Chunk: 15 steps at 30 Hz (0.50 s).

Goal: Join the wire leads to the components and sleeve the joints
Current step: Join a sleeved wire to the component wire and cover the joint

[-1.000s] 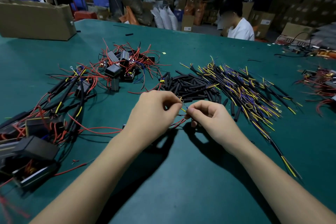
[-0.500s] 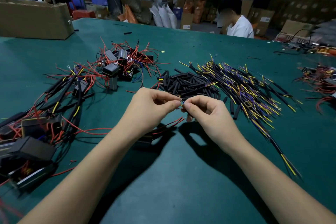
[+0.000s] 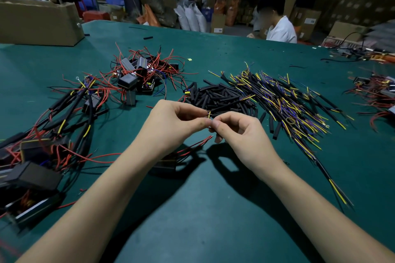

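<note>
My left hand (image 3: 173, 124) and my right hand (image 3: 239, 132) meet fingertip to fingertip above the green table (image 3: 213, 209). Between them they pinch thin wire ends (image 3: 209, 115), with a bit of yellow showing. Red leads (image 3: 192, 147) hang from the pinch down to a black box component (image 3: 165, 165) lying under my left wrist. A heap of black sleeve tubes (image 3: 220, 98) lies just beyond my hands. To its right spreads a pile of yellow, purple and black wire leads (image 3: 284, 104).
Black box components with red leads (image 3: 139, 77) are heaped at the back left. Sleeved assemblies (image 3: 42, 134) cover the left side. More red-wired parts (image 3: 376, 94) lie at the right edge. A cardboard box (image 3: 38, 23) stands at the far left. A person in white (image 3: 277, 28) sits across the table.
My hands have come together and risen a little, and the fingertips that were slightly apart now touch on the wire ends. The black component under my left wrist has come into view.
</note>
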Each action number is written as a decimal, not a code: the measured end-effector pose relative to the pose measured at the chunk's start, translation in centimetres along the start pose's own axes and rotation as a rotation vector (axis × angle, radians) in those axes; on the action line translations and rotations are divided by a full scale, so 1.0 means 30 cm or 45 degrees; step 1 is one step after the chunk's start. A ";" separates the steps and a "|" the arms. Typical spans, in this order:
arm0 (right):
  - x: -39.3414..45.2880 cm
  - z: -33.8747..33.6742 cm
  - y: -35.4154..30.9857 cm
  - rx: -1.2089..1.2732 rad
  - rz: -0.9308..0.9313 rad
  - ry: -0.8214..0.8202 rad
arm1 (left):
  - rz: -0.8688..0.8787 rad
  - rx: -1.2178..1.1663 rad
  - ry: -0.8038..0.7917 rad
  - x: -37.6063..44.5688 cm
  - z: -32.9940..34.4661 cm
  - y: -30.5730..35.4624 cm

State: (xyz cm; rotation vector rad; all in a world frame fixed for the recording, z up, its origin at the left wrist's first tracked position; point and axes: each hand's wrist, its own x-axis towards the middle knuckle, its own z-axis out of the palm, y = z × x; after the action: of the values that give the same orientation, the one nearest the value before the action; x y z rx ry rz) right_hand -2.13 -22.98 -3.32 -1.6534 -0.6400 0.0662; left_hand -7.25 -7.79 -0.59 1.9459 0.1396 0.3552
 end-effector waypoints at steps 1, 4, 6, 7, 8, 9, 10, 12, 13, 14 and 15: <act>0.000 0.000 0.001 -0.006 0.006 0.001 | -0.001 -0.001 -0.005 0.001 0.000 0.000; 0.002 0.000 0.002 -0.012 0.011 0.006 | 0.004 -0.020 -0.007 0.003 -0.002 0.002; 0.001 -0.001 0.002 -0.020 0.007 0.008 | 0.006 0.011 0.013 0.004 -0.003 0.002; 0.001 0.000 0.003 -0.022 0.007 0.009 | 0.010 0.028 0.021 0.004 -0.003 0.003; 0.001 0.001 0.003 -0.025 0.006 0.009 | 0.016 0.044 0.024 0.003 -0.002 0.003; 0.001 0.002 0.003 -0.029 0.006 0.008 | 0.023 0.058 0.025 0.003 -0.002 0.004; 0.001 0.004 0.002 -0.037 0.005 0.007 | 0.030 0.068 0.024 0.002 -0.001 0.004; -0.001 0.007 -0.001 -0.059 0.001 0.008 | 0.043 0.067 0.023 0.001 -0.001 0.004; -0.002 0.008 -0.002 -0.067 0.000 0.011 | 0.044 0.054 0.021 0.001 -0.001 0.005; -0.003 0.009 -0.003 -0.071 0.000 0.016 | 0.040 0.036 0.018 0.000 0.000 0.005; -0.003 0.009 -0.005 -0.075 0.000 0.025 | 0.032 0.017 0.014 0.000 0.000 0.005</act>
State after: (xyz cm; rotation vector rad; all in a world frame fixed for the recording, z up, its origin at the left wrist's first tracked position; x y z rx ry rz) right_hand -2.38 -22.77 -3.27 -1.7088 -0.6325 0.0316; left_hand -7.27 -7.84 -0.45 1.9607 0.1245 0.3823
